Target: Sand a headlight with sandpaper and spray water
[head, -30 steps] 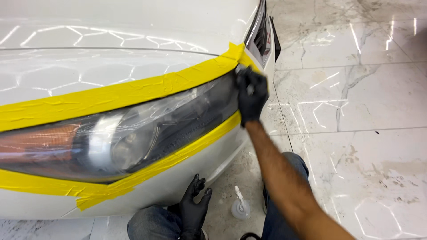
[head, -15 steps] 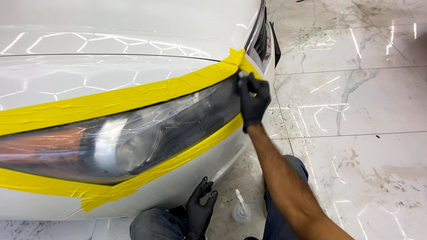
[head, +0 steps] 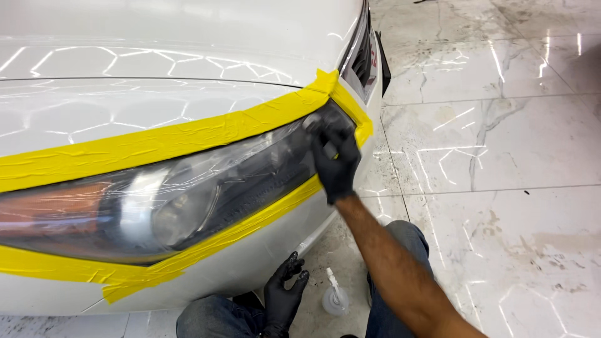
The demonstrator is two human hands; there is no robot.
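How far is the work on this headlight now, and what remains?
Done: yellow masking tape already borders the headlight above and below. In hand: the right hand, in a black glove, presses something small, mostly hidden, on the lens at its inner end. The left hand, also gloved, rests low near a small spray bottle on the floor. Left: the lens looks hazy in the middle and outer part.

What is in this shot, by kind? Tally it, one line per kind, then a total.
Black-gloved hands: 2 (right hand on the lens, left hand low by the knee)
Clear plastic car headlight: 1
Yellow masking tape strips: 2 (upper strip, lower strip)
Small clear spray bottle: 1
Total: 6
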